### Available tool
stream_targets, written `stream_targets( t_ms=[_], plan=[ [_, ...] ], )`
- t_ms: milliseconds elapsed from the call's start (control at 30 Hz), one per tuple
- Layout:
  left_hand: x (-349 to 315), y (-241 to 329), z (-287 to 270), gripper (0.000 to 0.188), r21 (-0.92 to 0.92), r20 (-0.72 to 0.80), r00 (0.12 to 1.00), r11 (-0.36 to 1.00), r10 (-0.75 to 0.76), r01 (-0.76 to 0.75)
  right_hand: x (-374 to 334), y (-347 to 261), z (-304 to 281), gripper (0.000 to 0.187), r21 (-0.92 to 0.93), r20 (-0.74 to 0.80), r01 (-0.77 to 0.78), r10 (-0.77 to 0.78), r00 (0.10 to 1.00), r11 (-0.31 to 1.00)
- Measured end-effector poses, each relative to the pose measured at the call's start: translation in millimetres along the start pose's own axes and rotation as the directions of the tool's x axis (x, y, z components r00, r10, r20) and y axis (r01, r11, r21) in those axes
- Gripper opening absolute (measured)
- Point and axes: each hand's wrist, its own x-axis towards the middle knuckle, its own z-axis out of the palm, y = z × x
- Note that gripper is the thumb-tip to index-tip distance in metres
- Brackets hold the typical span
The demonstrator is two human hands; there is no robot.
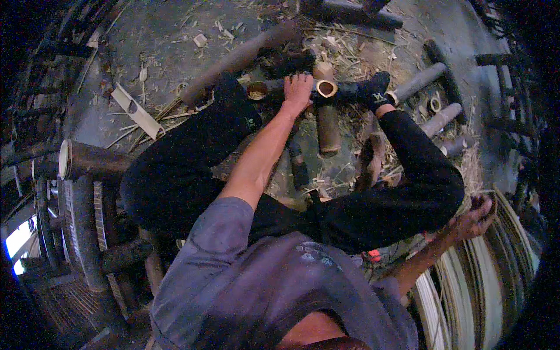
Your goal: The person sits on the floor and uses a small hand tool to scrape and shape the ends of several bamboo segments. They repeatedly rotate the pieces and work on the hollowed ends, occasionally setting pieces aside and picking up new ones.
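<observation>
My left hand (298,90) reaches forward between my feet, its fingers closed over a dark bamboo pole (273,89) that lies crosswise. Beside this hand, a bamboo piece with a pale cut ring (326,89) points its round opening up. Another bamboo tube (328,131) extends from that spot toward me. Out to my right, my right hand (473,220) hovers by a bundle of long split bamboo strips (487,274). Its fingers are curled in, and whatever may be between them is too blurred to make out.
Short bamboo lengths (420,81) lie to the right of my foot. A split bamboo half (137,111) and scattered shavings cover the floor at left. A bamboo frame (87,227) stands close on my left. A red object (371,255) sits near my right hip.
</observation>
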Motion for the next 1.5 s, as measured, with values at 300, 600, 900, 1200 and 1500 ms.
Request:
stream_targets(
  t_ms=[300, 600, 900, 1200, 1500],
  plan=[
    [2, 10, -10, 0.069, 0.034, -0.046, 0.997, 0.998, 0.056, -0.055, -294, 167, 145, 0.073, 0.111, 0.992, 0.542, -0.124, -0.012, 0.833],
    [34, -27, 30, 0.073, -0.109, 0.146, 0.974, 0.981, 0.175, -0.16, -314, 181, 133, 0.075, -0.214, 0.964, 0.432, 0.262, -0.055, 0.876],
    [33, -47, 18, 0.071, -0.273, 0.115, 0.921, 0.903, 0.373, -0.331, -133, 48, 38, 0.02, 0.039, 0.904, -0.849, 0.343, 0.255, 0.528],
    [30, -75, 23, 0.071, -0.188, -0.011, 0.894, 0.877, 0.448, -0.442, 59, 184, -201, 0.047, -0.529, 0.103, 0.123, -0.081, 0.991, 0.839],
    [-8, -9, -24, 0.048, -0.542, 0.18, 0.979, 0.821, -0.097, 0.181, 96, 371, -254, 0.05, -0.861, 0.482, 0.282, 0.499, 0.72, 0.424]
  ],
)
